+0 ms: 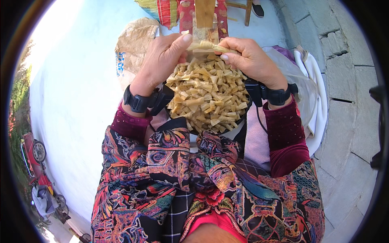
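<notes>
Both hands are closed on a twisted strip of pale dried husk (208,45) stretched between them. My left hand (164,52) pinches near its left end, with a whitish bit showing above the thumb. Thumb and fingers of my right hand (253,60) grip the other end. Right below lies a large heap of short, knotted-looking husk pieces (208,95), filling a dark round container (227,130) by my lap. Just beyond the strip, an upright wooden piece (204,14) rises from a worn wooden board (201,33); where it meets the strip is partly hidden.
A crumpled brown paper sack (135,42) lies beyond my left forearm. Red patterned cloth (186,16) covers the bench ahead, beside a colourful woven bag (164,12). Clear plastic and white cloth (314,93) sit at right. A wooden stool leg (248,14) and someone's dark shoe (258,10) are farther off.
</notes>
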`<state>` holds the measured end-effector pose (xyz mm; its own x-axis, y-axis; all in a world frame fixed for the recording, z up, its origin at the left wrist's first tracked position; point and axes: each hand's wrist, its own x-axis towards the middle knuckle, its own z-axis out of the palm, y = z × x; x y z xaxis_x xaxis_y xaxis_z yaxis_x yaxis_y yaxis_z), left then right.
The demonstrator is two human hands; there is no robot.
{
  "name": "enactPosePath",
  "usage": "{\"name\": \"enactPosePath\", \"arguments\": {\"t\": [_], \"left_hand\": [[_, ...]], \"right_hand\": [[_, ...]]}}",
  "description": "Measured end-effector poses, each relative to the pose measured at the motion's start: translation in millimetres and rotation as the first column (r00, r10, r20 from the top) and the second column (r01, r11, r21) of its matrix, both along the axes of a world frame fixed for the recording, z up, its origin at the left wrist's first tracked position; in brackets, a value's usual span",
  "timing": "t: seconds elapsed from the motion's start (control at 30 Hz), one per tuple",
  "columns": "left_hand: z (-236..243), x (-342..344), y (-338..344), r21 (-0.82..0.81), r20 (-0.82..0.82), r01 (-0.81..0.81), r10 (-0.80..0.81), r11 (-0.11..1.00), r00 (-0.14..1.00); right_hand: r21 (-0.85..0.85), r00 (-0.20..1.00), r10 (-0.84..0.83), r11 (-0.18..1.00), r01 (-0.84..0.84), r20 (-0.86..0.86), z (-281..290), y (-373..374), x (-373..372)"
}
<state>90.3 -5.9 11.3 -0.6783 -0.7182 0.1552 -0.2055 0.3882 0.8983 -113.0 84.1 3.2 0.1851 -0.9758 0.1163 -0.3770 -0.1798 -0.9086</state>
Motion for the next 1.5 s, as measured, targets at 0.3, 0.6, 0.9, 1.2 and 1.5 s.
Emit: {"name": "enactPosePath", "arguments": {"t": [0.3, 0.6, 0.9, 1.2, 1.5], "left_hand": [[-10, -13, 16, -0.471, 0.252, 0.108, 0.016, 0.876, 0.968], [-9, -8, 5, -0.347, 0.279, 0.269, -0.175, 0.899, 0.944], [-27, -28, -28, -0.418, 0.223, 0.009, 0.093, 0.909, 0.970], [-46, -38, -52, -0.486, 0.190, -0.131, 0.252, 0.864, 0.949], [-55, -37, -54, -0.416, 0.342, -0.081, 0.238, 0.906, 0.909]], "right_hand": [[-0.065, 0.996, -0.051, 0.997, 0.047, -0.067, -4, -5, 7], [0.175, 0.994, 0.075, 0.983, -0.060, -0.082, 11, -2, -18], [-0.193, 0.938, -0.295, 0.946, 0.260, -0.180, -10, -38, -14], [-0.320, 0.854, -0.461, 0.868, 0.379, -0.241, -36, -70, -9], [-0.120, 0.706, -0.379, 0.914, 0.388, -0.599, -47, -69, -15]]}}
